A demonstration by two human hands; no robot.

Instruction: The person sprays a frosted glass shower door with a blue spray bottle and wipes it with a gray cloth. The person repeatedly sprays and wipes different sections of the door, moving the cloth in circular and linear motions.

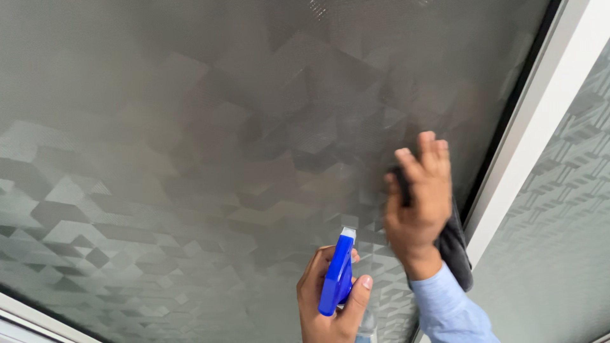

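Right hand point(417, 200) presses a dark grey cloth point(455, 244) flat against the patterned frosted glass point(190, 159), beside its white frame point(540, 121); my left hand point(330, 298) grips a blue spray bottle point(338, 273), nozzle up, below.

The right hand point(416, 203) is pressing a dark cloth point(454, 244) flat against the patterned frosted glass point(190, 159) at four o'clock; the left hand point(330, 298) is gripping a blue spray bottle point(337, 272) at six.
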